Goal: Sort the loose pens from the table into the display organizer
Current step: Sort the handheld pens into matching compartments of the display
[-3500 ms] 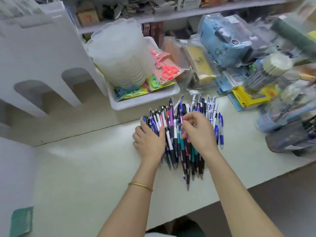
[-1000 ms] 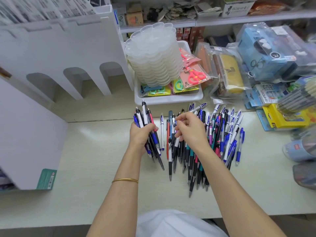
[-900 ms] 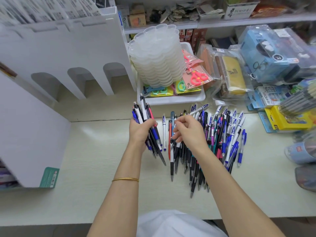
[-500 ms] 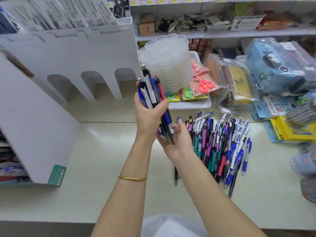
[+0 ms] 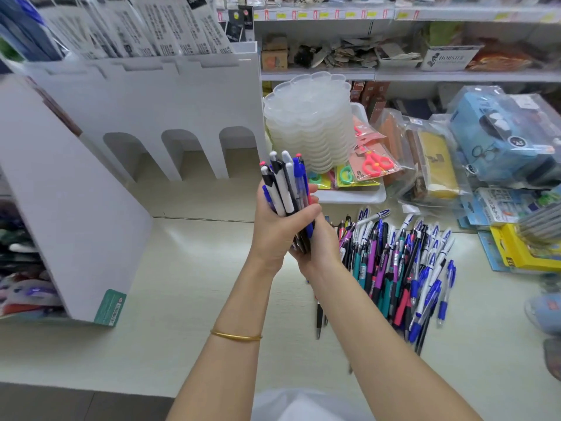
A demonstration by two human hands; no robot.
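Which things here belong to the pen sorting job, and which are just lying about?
Job: pen bundle in left hand, loose pens on table, white display organizer.
Lying about: stacked clear trays, pink scissors, yellow box, white bin.

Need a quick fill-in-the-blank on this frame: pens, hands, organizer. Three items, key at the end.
1. The bundle of pens is gripped upright by the ____ hand.
2. The loose pile lies on the table, to the ____ of that bundle.
3. The organizer shows ____ arched openings in its front.
Missing words: left; right; three.
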